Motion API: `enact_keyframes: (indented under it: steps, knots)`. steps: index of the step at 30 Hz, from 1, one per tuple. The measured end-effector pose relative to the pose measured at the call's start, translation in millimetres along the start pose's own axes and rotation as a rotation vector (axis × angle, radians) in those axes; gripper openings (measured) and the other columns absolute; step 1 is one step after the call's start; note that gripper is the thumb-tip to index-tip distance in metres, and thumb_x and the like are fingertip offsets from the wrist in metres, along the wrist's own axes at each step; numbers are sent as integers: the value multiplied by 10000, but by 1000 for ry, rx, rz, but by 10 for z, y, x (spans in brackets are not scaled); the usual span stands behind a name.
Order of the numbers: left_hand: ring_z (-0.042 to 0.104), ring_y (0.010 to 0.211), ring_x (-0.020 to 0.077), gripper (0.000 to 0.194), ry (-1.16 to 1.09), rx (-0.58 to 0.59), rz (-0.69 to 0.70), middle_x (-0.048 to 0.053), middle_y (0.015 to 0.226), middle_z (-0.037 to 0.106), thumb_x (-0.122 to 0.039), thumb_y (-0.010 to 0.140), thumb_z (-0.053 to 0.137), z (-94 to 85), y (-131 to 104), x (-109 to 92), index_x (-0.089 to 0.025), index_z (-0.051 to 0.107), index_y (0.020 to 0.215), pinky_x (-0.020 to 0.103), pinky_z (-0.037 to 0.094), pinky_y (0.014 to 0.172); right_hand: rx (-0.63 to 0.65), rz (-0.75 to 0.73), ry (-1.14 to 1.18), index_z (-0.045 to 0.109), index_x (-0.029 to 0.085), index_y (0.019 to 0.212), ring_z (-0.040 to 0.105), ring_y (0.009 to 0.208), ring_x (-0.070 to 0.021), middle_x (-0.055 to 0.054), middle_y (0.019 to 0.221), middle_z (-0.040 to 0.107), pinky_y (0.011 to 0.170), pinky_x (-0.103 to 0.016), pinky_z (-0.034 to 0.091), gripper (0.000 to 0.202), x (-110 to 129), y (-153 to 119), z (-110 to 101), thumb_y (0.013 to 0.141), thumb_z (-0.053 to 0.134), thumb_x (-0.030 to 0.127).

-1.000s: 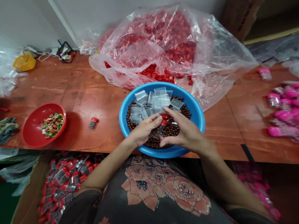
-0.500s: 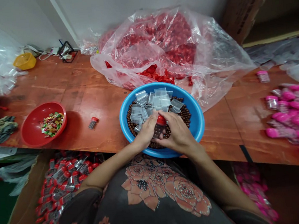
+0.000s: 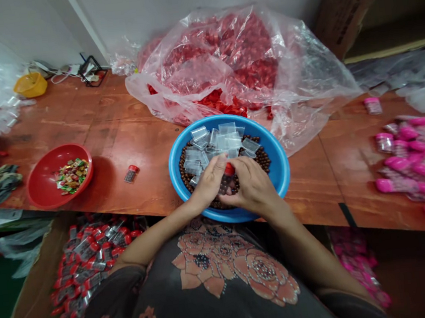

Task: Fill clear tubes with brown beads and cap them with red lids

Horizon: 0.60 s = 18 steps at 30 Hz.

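Note:
Both my hands close round a small clear jar [image 3: 227, 183] of dark balls with a red cap [image 3: 229, 169]. My left hand [image 3: 210, 182] grips its left side, thumb up by the cap. On the other side, my right hand [image 3: 255, 182] has its fingers at the cap and under the jar. Part of the jar is hidden by the fingers. They are over the front of a blue basin [image 3: 173, 165]. Inside the basin lie brown balls [image 3: 264, 162] and several clear plastic containers [image 3: 229, 141] without caps.
A filled red-capped jar [image 3: 131, 173] and a red bowl [image 3: 36, 185] of wrapped sweets stand left. Behind the basin is a big plastic bag [image 3: 240, 60] of red caps. Pink-capped jars [image 3: 421, 157] lie right. Below the table's left edge, a carton holds red-capped jars [image 3: 90, 258].
My hands stay on the jar, with the right fingers shifted slightly round the red cap. The whole view has moved a little; nothing else has visibly changed place.

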<state>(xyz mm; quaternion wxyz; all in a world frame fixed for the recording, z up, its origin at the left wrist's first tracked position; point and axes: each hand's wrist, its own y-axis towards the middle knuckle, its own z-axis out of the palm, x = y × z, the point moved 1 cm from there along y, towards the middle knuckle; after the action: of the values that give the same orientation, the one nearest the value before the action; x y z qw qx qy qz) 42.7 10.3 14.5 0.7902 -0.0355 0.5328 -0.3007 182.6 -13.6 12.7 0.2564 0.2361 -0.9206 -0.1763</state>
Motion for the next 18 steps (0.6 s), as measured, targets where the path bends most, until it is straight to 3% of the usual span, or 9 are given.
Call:
enact_keyframes:
  steps: [2,6,8,10,12,14,16,18]
  knots:
    - [530,525,114,403,101,-41,86,-4,661,562,-512,936,497,7,2,14,-248,549,1236,214,419,468,-38,-35,-29,461,160,1261,587,985,-329,-153,1059,600,868,-523,512,611,-11,0,45,739,659,409]
    - [505,473,104,386,172,-55,115,-13,677,559,-482,946,459,21,-36,49,-256,530,1251,226,410,446,-33,-66,-42,442,169,1290,606,948,-328,-141,1017,616,821,-516,524,658,37,-5,109,740,682,439]
    - [520,482,102,373,188,-59,133,-12,696,579,-486,949,456,-22,-72,-15,-269,524,1245,233,424,471,26,-50,-22,386,197,1374,590,1080,-346,-153,1149,603,903,-535,507,731,58,4,84,755,698,427]
    - [550,517,102,341,218,-137,208,-6,724,602,-506,960,436,-170,-108,-169,-276,529,1194,237,447,513,73,-10,27,290,228,1470,508,1253,-367,-161,1362,507,1016,-566,455,866,6,8,13,752,734,420]
    - [577,568,97,316,296,-321,340,-1,763,619,-524,972,413,-471,-139,-379,-266,537,1107,230,461,554,7,98,117,208,252,1526,453,1317,-379,-155,1500,370,1044,-574,435,970,-184,-19,-82,746,760,416]
    - [584,606,85,293,442,-561,452,-6,788,621,-511,976,426,-910,-159,-564,-247,546,1019,211,446,560,-216,296,230,235,261,1529,501,1258,-366,-159,1516,334,971,-539,480,901,-531,-105,-163,786,728,393]
    - [582,622,71,274,638,-741,451,-19,772,599,-463,981,431,-1404,-161,-662,-221,552,941,194,425,556,-475,514,314,368,232,1470,546,1180,-341,-175,1470,390,912,-499,489,693,-978,-252,-186,851,644,376]
    - [560,588,76,280,835,-835,361,-22,698,568,-410,984,426,-1832,-151,-676,-194,559,864,205,406,541,-641,712,396,503,176,1343,591,1054,-312,-199,1347,513,869,-485,480,543,-1421,-423,-141,851,620,373]
